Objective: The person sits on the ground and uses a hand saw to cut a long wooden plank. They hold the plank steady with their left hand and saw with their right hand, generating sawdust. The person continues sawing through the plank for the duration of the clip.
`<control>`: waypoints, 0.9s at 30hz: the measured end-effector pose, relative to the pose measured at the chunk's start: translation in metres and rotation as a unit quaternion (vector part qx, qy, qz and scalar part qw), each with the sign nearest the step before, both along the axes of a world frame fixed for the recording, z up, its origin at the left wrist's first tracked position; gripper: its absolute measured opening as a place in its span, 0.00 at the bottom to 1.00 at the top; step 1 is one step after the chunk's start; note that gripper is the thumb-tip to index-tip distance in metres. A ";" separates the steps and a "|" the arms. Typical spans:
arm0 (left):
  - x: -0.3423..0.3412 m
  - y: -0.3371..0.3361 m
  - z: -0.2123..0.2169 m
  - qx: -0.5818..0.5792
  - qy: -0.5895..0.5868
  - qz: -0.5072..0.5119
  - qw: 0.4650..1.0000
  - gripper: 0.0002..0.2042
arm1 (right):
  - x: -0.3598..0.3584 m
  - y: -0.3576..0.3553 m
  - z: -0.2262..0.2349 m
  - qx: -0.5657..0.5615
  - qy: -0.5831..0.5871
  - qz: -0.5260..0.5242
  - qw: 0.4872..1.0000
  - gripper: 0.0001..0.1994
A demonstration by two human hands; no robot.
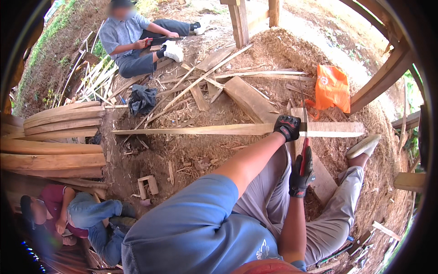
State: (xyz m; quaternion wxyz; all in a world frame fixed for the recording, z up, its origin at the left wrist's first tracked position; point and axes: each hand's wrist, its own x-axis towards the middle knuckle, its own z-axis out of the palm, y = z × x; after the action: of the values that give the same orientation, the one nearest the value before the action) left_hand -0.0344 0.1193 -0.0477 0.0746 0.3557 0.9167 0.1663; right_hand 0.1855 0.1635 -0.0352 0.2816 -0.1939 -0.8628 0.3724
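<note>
A long, pale wooden plank (196,130) lies crosswise in front of me, narrowing toward its left end. My left hand (287,127), in a black glove, is closed over the plank right of its middle. In my right hand (301,176), also gloved in black, is the red handle of a handsaw (306,150). The saw's thin blade stretches away from me across the plank, just right of my left hand. How deep its teeth sit in the wood cannot be made out. Under the plank, a wooden beam (323,180) runs between my legs.
An orange bag (332,86) lies beyond the plank's right part. Loose boards (248,98) and a black plastic bag (142,99) are farther off. Stacked timbers (54,160) fill the left. One person (125,41) sits at the far left, another (57,205) at the near left.
</note>
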 end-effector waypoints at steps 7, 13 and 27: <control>-0.003 -0.007 0.006 -0.025 -0.023 -0.011 0.999 0.17 | 0.039 0.011 0.013 -0.162 -0.056 -0.006 0.985 0.28; 0.006 -0.009 0.016 -0.027 -0.051 -0.033 0.998 0.18 | 0.048 -0.003 -0.008 -0.184 -0.023 -0.013 0.983 0.31; 0.008 -0.008 0.003 -0.023 -0.030 0.000 0.999 0.16 | 0.089 0.002 0.085 -0.018 -0.097 0.002 0.995 0.27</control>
State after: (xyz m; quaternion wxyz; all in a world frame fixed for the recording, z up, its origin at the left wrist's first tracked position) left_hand -0.0265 0.1112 -0.0450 0.1100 0.3486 0.9177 0.1553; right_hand 0.2747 0.1657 0.0500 0.1918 -0.2328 -0.8795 0.3681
